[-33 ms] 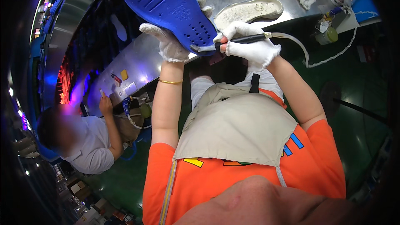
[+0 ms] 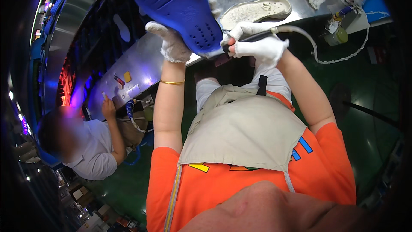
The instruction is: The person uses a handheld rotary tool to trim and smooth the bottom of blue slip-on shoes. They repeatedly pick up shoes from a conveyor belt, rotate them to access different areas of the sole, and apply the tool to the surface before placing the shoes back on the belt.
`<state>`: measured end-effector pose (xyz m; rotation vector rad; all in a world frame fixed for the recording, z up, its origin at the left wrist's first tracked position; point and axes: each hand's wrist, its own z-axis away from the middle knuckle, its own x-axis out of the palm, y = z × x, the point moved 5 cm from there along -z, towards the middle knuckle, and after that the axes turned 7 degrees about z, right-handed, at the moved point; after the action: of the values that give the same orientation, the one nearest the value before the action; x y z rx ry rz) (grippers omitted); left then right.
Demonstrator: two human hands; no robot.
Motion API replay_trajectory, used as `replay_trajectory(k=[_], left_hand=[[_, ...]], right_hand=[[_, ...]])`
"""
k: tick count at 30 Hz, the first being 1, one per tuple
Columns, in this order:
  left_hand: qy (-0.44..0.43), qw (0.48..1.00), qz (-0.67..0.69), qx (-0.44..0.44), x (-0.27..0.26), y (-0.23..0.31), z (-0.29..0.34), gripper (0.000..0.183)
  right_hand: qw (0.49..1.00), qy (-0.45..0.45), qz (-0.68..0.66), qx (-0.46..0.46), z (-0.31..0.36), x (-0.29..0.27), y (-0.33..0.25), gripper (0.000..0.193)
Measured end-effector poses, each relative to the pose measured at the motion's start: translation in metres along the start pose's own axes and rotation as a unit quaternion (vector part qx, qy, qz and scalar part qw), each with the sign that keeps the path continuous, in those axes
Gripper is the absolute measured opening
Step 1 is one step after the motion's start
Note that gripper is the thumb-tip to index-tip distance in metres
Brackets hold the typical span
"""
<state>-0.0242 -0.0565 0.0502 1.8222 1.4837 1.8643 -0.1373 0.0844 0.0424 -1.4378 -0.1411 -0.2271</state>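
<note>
Blue sole (image 2: 176, 13) hovering, 11 o'clock

Left hand (image 2: 172, 45) is gripping its sides; right hand (image 2: 257, 47) is pinching a brush (image 2: 256, 38) by its 5 o'clock end. Probably light, stiffly springy, slightly slick; side edges are offering best hold.

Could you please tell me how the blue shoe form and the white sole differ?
The blue shoe form is held up by the left hand; the white sole lies on the bench. The blue shoe form shows a grooved face; the white sole has a raised rim. Both are elongated.
</note>
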Motion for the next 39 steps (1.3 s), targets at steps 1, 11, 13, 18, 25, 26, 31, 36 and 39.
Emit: replay_trajectory(k=[1,11,13,18,25,26,31,36,39], left_hand=[[-0.021,0.997,-0.074,0.002,0.01,0.004,-0.003,0.124],[0.043,0.973,-0.171,-0.149,0.011,0.006,-0.015,0.096],[0.066,0.963,-0.166,-0.201,0.006,0.002,-0.017,0.09],[0.155,0.93,-0.223,-0.249,0.004,0.001,-0.013,0.082],[0.153,0.93,-0.203,-0.265,-0.003,0.003,-0.015,0.079],[0.161,0.927,-0.221,-0.257,-0.003,0.005,-0.016,0.079],[0.2,0.929,-0.23,-0.211,0.02,0.01,-0.016,0.082],[0.223,0.941,-0.208,-0.145,-0.018,0.022,-0.017,0.08],[0.18,0.983,-0.009,0.034,0.005,0.049,-0.015,0.083]], right_hand=[[0.999,-0.03,-0.01,0.011,-0.002,-0.006,0.002,0.015],[0.962,0.01,0.261,-0.074,-0.001,0.012,-0.022,0.01],[0.968,-0.018,0.231,-0.093,-0.004,0.008,-0.019,0.01],[0.991,0.02,0.117,-0.064,-0.005,0.002,-0.027,0.005],[0.949,-0.028,0.283,-0.137,-0.011,-0.002,-0.02,0.008],[0.948,-0.03,0.291,-0.128,-0.011,-0.005,-0.023,0.008],[0.945,0.029,0.261,-0.194,-0.018,-0.019,-0.029,0.012],[0.909,0.004,0.368,-0.195,-0.006,-0.02,-0.041,0.01],[0.969,0.022,0.179,-0.171,-0.004,-0.033,-0.039,0.014]])
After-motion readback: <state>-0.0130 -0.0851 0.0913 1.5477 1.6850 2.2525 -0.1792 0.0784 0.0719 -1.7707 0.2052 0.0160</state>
